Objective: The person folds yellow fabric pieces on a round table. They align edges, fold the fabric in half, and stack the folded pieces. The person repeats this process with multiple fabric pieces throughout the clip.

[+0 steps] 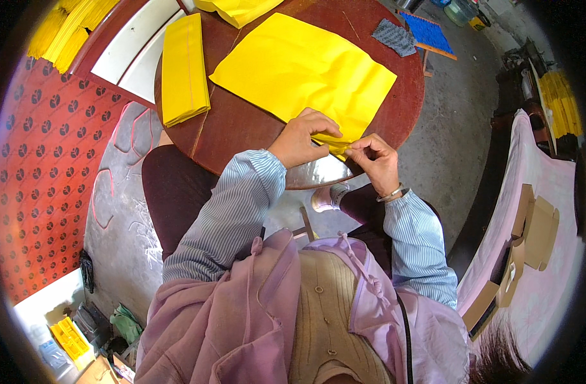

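A large yellow sheet [306, 64], paper-like and slightly creased, lies across a round red-brown table [242, 134]. Its near right corner is bunched at the table's front edge. Around that bunched edge curl the fingers of my left hand [301, 137], with the thumb on the near side and some yellow between. My right hand [377, 163] pinches the corner's tip between thumb and fingertips. Left of the sheet rests a folded yellow stack [185, 70], long and narrow. What lies under my left fingers is partly hidden.
Another yellow piece [238, 8] lies at the table's far side. Near the right rim sits a grey textured cloth [394, 37], beside a blue-topped stool [427, 32]. An opened cardboard box [530, 230] lies on a pink-covered surface at right. Yellow bundles [72, 29] are piled far left.
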Available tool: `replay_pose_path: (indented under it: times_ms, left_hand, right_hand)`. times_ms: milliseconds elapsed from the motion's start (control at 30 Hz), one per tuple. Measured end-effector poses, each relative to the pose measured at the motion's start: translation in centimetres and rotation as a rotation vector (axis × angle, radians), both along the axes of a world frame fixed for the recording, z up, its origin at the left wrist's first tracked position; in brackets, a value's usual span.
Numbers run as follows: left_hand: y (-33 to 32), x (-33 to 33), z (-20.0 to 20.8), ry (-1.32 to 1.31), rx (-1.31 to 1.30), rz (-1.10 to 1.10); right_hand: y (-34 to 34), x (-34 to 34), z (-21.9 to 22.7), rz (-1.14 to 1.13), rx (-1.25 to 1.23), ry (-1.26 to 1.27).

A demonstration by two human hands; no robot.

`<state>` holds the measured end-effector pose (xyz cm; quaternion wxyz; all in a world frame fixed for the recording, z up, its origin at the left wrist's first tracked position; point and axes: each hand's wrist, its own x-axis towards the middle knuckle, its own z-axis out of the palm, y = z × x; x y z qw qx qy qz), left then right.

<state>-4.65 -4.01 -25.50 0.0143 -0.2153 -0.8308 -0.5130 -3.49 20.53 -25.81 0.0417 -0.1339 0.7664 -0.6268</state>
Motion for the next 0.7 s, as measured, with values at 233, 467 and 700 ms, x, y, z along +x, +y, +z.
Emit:
replay_pose_path:
  times_ms: [233,467,700]
  left_hand:
    - [1.4,0.3,-0.6,-0.012,0.047,0.174]
    - [1.3,0.2,-0.4,-0.145,0.106,0.204]
    - [1.2,0.1,-0.7,-0.119,0.129,0.194]
  right_hand:
    - [-0.2,0.2,-0.3,-0.007,-0.043,-0.011]
    - [0.3,0.1,1.4,0.069,0.199,0.122]
    - [0.3,-0.5,1.4,0.073,0.168,0.038]
